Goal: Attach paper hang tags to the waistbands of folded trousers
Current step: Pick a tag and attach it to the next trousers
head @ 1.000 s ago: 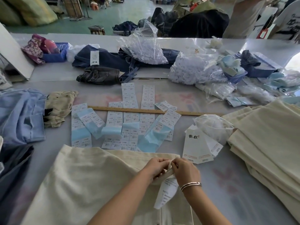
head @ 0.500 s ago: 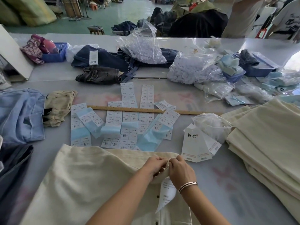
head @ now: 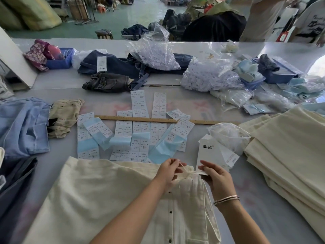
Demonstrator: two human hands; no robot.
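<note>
Cream trousers (head: 105, 191) lie spread in front of me, with the waistband at the far edge and a button fly (head: 170, 212) facing up. My left hand (head: 168, 170) pinches a thin white string (head: 182, 166) that runs to a small gathered point on the waistband (head: 190, 172). Just right of that point, my right hand (head: 217, 178) pinches the white edge of a hang tag (head: 202, 172). Loose string ends trail down over the fabric. Beyond my right hand lies a pile of white hang tags (head: 211, 154) with black characters.
Folded cream trousers (head: 290, 147) are stacked at the right. Size sticker sheets (head: 140, 134) and a wooden ruler (head: 158, 119) lie ahead, beside a clear plastic bag (head: 228, 136). Farther back are bags of white fasteners (head: 207, 78) and denim garments (head: 114, 64). Blue clothing (head: 22, 125) lies at the left.
My hands, pressed together at the waistband before, have drawn apart, left and right. The tag that dangled below them is up at my right fingers, and the string is stretched.
</note>
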